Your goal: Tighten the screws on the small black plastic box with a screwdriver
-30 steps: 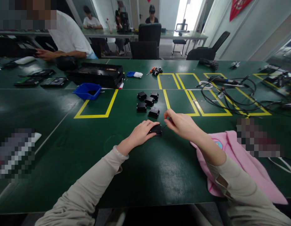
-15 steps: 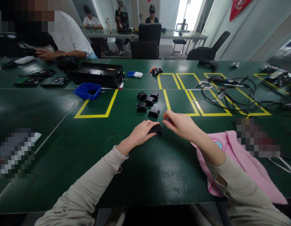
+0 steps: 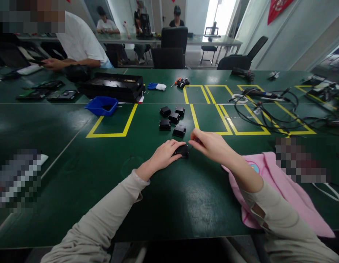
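My left hand (image 3: 166, 154) is closed over a small black box (image 3: 182, 150) lying on the green table, fingers on top and thumb along the near side. Just right of that box, my right hand (image 3: 203, 140) is pinched around what looks like a small screwdriver (image 3: 190, 148). Its thin dark shaft points at the box's right end; most of the handle is hidden by my fingers. Beyond my hands stands a loose group of several similar black boxes (image 3: 174, 117) with small shiny bits at their ends.
A blue bin (image 3: 102, 106) sits left, before a large black case (image 3: 111, 86). Cables (image 3: 268, 109) sprawl over yellow tape outlines at right. A pink cloth (image 3: 270, 190) lies under my right forearm. A co-worker in a white shirt (image 3: 78, 40) works at the far left.
My right hand has shifted very slightly left, toward the box. My left hand and the boxes stay put. The co-worker at the far left has moved a little.
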`<state>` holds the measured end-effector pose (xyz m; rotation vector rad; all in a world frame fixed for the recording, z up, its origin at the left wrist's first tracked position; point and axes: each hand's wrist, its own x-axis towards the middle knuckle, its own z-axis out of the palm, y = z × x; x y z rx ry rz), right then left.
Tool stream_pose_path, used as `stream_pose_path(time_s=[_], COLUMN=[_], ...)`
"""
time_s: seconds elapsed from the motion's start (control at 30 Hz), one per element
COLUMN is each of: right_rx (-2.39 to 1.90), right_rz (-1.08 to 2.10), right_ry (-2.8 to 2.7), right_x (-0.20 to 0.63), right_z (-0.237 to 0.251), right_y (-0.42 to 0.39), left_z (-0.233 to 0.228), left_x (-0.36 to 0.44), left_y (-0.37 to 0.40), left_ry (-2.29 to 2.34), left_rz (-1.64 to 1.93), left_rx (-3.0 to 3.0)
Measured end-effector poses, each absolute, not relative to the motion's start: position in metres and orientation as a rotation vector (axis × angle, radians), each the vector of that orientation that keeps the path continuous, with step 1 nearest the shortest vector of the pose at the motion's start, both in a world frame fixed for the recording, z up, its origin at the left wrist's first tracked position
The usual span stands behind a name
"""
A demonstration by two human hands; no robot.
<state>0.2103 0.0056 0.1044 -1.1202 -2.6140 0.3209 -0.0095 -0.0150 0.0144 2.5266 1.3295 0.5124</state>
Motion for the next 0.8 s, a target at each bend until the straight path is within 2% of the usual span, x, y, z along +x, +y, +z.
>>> stream_pose_path(time_s=[0.8], right_rx=[-1.072], right_rz=[0.341], right_ry=[-2.605], right_x=[0.2103], right_z=[0.1034], right_y=[0.0063], left_z=[0.0125], left_x=[-0.0098], left_y=[-0.0145], left_ry=[1.327], left_rz=[0.528], left_rx=[2.536])
